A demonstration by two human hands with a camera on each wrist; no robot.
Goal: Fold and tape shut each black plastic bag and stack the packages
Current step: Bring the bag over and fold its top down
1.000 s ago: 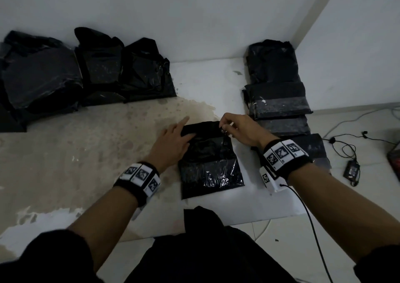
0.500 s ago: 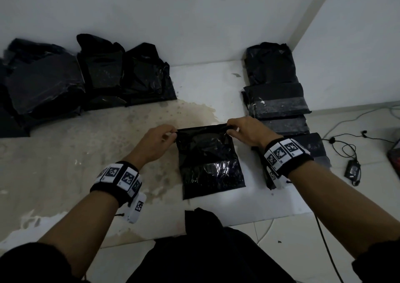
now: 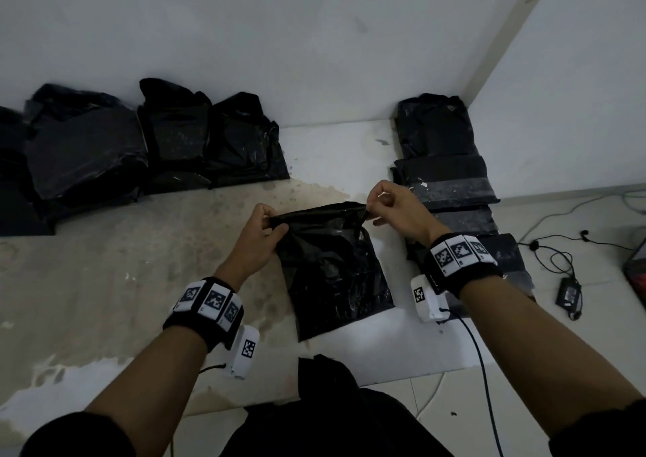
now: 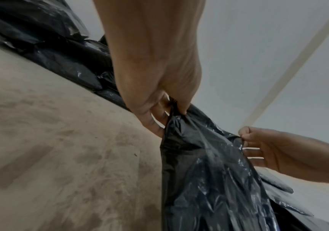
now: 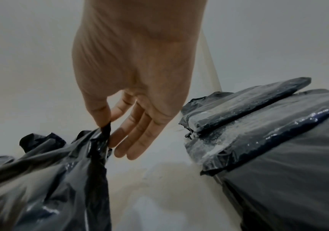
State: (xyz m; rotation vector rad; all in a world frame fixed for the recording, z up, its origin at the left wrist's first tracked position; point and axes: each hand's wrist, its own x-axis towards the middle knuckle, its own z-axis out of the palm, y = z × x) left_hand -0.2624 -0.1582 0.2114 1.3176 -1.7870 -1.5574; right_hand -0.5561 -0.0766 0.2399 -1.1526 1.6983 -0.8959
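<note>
The black bag [image 3: 332, 267] lies in the middle of the head view, its lower half flat on the stained floor [image 3: 105, 264] and its open top edge lifted clear. The film is thin, glossy and crinkled; it sags between the two held corners, so it looks soft and light, with no stiffness of its own. Whatever is inside keeps the lower part flat and fairly square, which suggests a slim, flexible load. Glossy plastic like this probably slides easily between fingers, so the corners of the mouth are the sensible places to hold it, and a fold likely needs pressing down before tape goes on.

The left hand [image 3: 257, 236] pinches the left corner of the mouth between thumb and curled fingers. The right hand [image 3: 395, 212] pinches the right corner with thumb and forefinger, the other fingers hanging loosely extended in the right wrist view.

At the right of the frame, just beside the bag, taped packages [image 3: 451, 184] overlap in a row toward the wall corner. In the upper left, more black bags [image 3: 167, 142] lean against the wall [image 3: 244, 37]. A cable and adapter [image 3: 569, 294] lie at the far right.
</note>
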